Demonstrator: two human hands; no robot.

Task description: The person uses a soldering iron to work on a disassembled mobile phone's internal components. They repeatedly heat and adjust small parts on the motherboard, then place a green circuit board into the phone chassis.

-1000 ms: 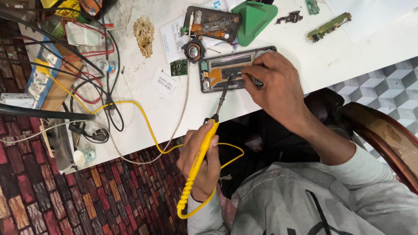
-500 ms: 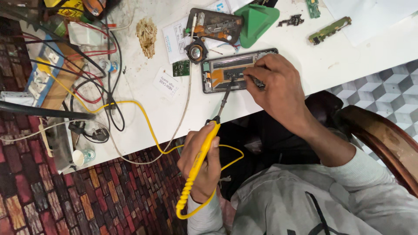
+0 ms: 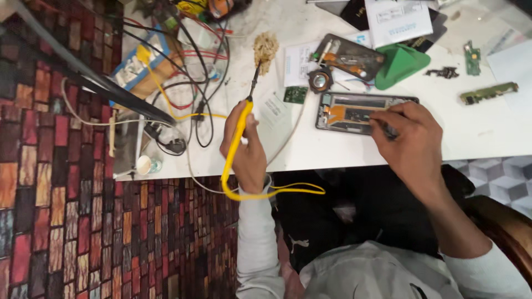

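Left hand (image 3: pixel 247 152) grips soldering iron (image 3: pixel 239 124) near table edge (image 3: pixel 310 160), opened phone (image 3: pixel 360 112) apart

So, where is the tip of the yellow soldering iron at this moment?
In the head view, the left hand holds the yellow soldering iron left of centre, its tip at the tan cleaning pad on the white table, left of the opened phone.

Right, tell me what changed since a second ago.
The left hand swung the yellow soldering iron away from the opened phone and put its tip into the brass wool. It kept its grip on the iron. The right hand stayed on the phone, fingers pinching a thin tool.
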